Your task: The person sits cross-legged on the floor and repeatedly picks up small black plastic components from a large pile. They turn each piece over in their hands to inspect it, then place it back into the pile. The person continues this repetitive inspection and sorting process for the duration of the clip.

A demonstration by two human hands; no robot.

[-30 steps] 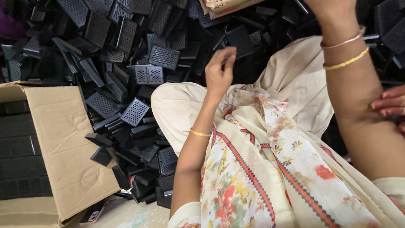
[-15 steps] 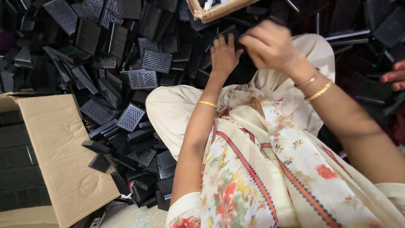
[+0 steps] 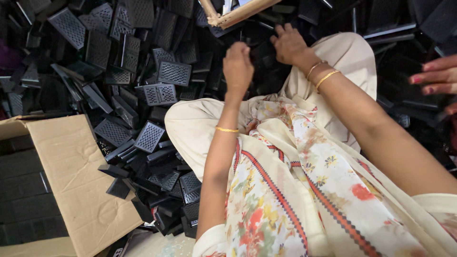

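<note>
The left hand (image 3: pixel 238 66) is raised above the lap with its fingers curled inward into a loose fist, its back toward the camera; whether that grip holds one of the small parts cannot be told, since the palm side is hidden. The right hand (image 3: pixel 289 45) reaches further forward, fingers spread and pressing down into the dark heap just beyond the knee; its grip is open, resting on the pieces rather than closed around one. Both wrists carry thin gold bangles.

The heap of black grille parts (image 3: pixel 143 71) fills the floor ahead and to the left: flat rectangular plastic pieces with perforated mesh faces, lying at every angle, overlapping and stacked loosely. One grille piece (image 3: pixel 150 136) lies face up just beside the left knee, and another (image 3: pixel 174 73) sits higher in the pile, near the left hand.

A cardboard box (image 3: pixel 71 181) stands open at the lower left, one flap folded out toward the pile; dark flat pieces lie in rows inside it. A wooden frame corner (image 3: pixel 238 14) juts in at the top edge, just above both hands. At the right edge another person's hand (image 3: pixel 435 76) rests on the dark parts, well apart from the right hand. The floral cream garment (image 3: pixel 304 190) covers the lap between the arms.
</note>
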